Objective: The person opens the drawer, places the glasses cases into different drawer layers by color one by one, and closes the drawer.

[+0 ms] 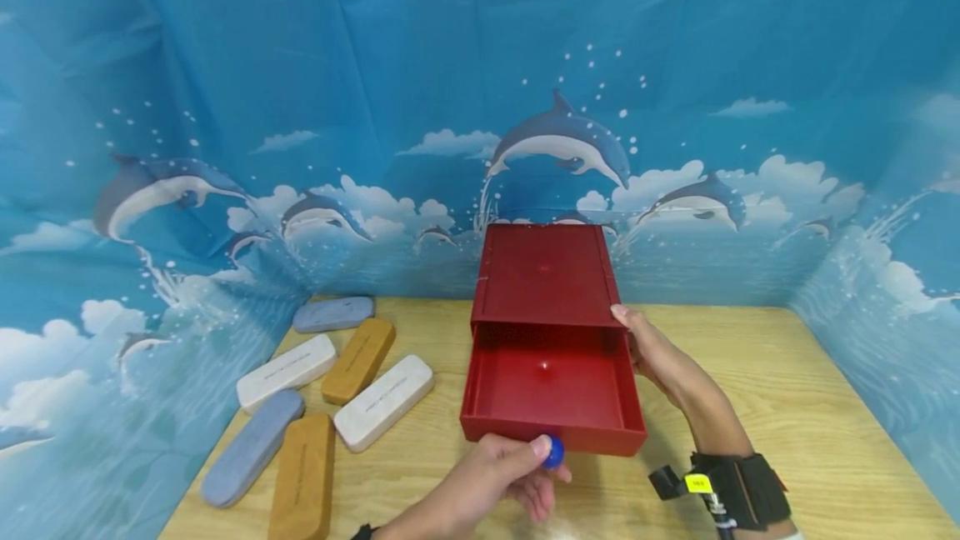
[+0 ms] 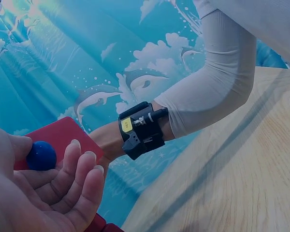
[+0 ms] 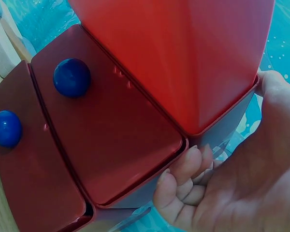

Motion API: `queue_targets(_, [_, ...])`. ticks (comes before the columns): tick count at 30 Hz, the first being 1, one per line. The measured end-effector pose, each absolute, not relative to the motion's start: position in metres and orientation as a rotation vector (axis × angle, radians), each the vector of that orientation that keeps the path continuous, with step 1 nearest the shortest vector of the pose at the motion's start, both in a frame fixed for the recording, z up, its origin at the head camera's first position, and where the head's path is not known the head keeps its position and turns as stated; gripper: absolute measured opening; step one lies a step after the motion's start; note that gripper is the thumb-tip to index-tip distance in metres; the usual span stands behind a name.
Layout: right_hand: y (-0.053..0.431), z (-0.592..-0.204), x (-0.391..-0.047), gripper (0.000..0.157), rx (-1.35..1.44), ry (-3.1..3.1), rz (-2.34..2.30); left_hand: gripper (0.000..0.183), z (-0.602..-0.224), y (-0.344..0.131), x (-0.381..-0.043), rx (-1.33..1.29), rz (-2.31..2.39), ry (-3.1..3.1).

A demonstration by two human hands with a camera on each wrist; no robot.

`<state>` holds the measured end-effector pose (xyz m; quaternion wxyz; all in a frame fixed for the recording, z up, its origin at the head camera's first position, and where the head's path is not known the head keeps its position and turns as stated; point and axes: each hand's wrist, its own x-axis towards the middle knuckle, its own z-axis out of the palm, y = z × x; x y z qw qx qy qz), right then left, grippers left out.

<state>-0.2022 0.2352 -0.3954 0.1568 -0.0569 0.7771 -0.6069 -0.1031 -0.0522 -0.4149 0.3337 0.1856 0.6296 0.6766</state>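
A red drawer cabinet (image 1: 543, 273) stands toward the back of the table, its top drawer (image 1: 551, 394) pulled out and showing a bare inside. My left hand (image 1: 491, 473) pinches the blue round knob (image 1: 553, 452) on that drawer's front between thumb and forefinger; the other fingers curl loosely below. In the left wrist view the same knob (image 2: 41, 155) sits against the thumb. My right hand (image 1: 654, 350) grips the cabinet's right side, thumb at the top edge. Below the pulled drawer, the right wrist view shows closed drawer fronts (image 3: 116, 140) with blue knobs (image 3: 71, 77).
Left of the cabinet lie several oblong, round-ended pieces in white (image 1: 384, 402), orange (image 1: 358, 361) and grey-blue (image 1: 253, 448), some with printed lettering. A dolphin-printed blue curtain (image 1: 420, 107) encloses the wooden table (image 1: 810, 440) at the back and sides.
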Motion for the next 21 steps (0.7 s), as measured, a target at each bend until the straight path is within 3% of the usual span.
queue_targets(21, [0.236,-0.395,-0.203,0.075,-0.16,2.226,-1.729,0.052,-0.419,-0.06,-0.088,0.394,1.715,1.588])
